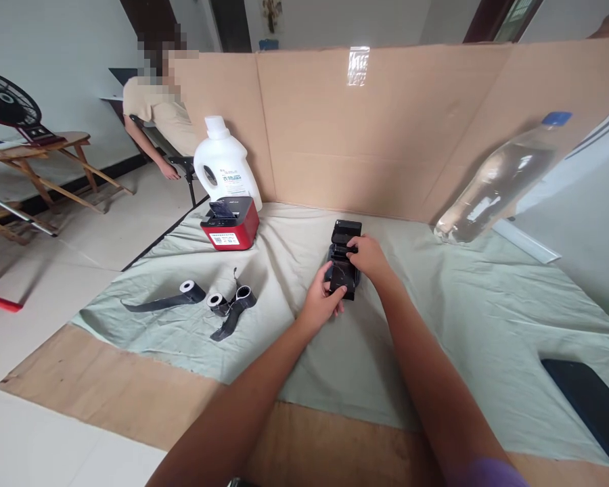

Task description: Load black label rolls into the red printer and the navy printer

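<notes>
A small black device (343, 277), which looks like a portable receipt printer with its lid (347, 228) swung up, sits on the cloth straight ahead. My left hand (321, 297) grips its near left side, thumb on top and fingers along the edge and beneath. Farther up, my right hand (369, 257) has its fingertips closed at the right side of the hinge area, just below the raised lid. Whatever lies under those fingertips is too small and dark to make out.
Dark paper rolls (191, 292) with loose tails lie to the left. Behind them stand a red and black printer (236, 223) and a white detergent bottle (226, 162). A clear bottle (502, 182) leans at right against the cardboard (355, 128). A phone (589, 399) lies front right. Someone (157, 115) sits beyond.
</notes>
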The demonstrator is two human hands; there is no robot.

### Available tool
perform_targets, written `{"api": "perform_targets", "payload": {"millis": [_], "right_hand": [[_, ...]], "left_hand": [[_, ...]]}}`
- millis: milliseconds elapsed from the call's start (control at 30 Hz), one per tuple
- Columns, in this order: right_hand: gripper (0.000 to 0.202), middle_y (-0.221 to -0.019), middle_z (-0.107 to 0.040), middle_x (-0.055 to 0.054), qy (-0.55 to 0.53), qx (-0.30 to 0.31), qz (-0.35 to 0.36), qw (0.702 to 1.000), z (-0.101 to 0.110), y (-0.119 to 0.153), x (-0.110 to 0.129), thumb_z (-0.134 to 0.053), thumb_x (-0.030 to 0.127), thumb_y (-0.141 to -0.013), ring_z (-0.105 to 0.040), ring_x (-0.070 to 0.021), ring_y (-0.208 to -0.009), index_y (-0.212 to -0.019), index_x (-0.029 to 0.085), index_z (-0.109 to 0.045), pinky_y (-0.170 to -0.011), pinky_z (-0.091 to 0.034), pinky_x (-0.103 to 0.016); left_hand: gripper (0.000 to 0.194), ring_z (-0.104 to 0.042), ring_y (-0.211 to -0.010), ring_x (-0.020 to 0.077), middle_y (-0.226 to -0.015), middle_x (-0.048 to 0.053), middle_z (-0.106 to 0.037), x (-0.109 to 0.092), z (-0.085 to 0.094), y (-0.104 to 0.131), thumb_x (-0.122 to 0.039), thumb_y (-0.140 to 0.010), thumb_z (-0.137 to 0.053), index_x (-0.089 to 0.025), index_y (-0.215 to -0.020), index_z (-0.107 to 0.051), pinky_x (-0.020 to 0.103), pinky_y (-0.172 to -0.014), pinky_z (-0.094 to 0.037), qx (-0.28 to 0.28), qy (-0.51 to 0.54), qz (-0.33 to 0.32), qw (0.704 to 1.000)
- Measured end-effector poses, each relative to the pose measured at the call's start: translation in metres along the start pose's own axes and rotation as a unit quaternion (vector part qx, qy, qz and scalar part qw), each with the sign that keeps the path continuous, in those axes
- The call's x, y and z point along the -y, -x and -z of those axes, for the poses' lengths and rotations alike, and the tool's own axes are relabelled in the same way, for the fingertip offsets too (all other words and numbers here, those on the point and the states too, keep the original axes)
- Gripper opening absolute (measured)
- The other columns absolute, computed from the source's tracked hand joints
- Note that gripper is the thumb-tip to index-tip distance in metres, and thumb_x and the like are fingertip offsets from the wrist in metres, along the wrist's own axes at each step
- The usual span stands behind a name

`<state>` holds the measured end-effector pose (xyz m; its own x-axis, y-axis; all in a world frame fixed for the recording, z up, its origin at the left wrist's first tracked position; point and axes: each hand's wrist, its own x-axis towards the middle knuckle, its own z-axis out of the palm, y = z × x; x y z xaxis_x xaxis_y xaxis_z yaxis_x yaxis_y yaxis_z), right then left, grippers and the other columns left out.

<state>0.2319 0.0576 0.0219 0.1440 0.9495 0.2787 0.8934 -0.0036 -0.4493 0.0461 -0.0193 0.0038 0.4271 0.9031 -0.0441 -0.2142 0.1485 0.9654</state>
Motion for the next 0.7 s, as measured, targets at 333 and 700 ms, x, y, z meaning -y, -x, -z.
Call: {"api": "perform_targets", "payload": {"millis": [333, 700], "right_hand": [[0.024, -0.108, -0.061, -0.010, -0.028, -0.002, 0.021, 0.999, 0.004, 0.004, 0.010, -0.061, 0.014, -0.081, -0.057, -0.0273, -0.104, -0.094, 0.024, -0.078, -0.096, -0.048, -0.043], [0.020, -0.130, -0.058, -0.012, -0.076, -0.112, -0.019, 0.991, -0.002, 0.006, 0.011, -0.061, 0.021, -0.083, -0.052, -0.0313, -0.122, -0.097, 0.022, -0.076, -0.109, -0.039, -0.051]], "left_hand": [[0.093, -0.055, -0.043, 0.0096, -0.065, -0.006, -0.060, 0.003, -0.002, -0.002, -0.035, -0.079, -0.076, -0.016, -0.155, -0.026, 0.020, -0.040, -0.041, 0.001, -0.012, 0.000, 1.000], [0.042, -0.050, -0.038, 0.0085, -0.050, -0.008, -0.055, 0.003, -0.002, 0.000, -0.034, -0.080, -0.070, -0.015, -0.116, -0.059, 0.018, -0.040, -0.039, 0.002, -0.058, -0.011, 0.998]]}}
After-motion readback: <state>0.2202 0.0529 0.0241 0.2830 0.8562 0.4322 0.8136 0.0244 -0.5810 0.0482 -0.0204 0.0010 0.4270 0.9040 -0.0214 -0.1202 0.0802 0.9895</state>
